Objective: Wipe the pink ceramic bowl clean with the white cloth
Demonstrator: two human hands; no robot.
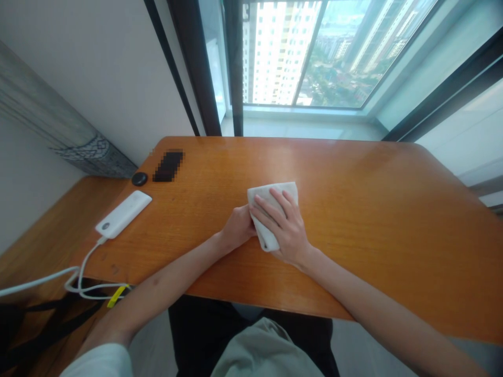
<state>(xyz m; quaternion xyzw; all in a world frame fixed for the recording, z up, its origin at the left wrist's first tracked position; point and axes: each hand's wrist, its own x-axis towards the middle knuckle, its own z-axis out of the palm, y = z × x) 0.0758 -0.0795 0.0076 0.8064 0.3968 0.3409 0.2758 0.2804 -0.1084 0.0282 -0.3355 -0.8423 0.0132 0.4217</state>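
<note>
A folded white cloth [290, 189] is held over the middle of the wooden table. My left hand [239, 229] grips its left edge, with the fingers partly hidden behind and under it. Across the top of the cloth lies my right hand [288, 230], its fingers stretched over the fabric and its thumb out of sight. The cloth sits between both hands, slightly tilted. Whether its underside touches the tabletop I cannot tell.
The wooden table [373, 225] reaches to the window [306, 52]. On its left side are a white power strip-like block [123, 214] with a white cable [84, 264], a round black object [139, 179] and a blurred dark rectangle [168, 166]. A curtain [94, 146] hangs beyond.
</note>
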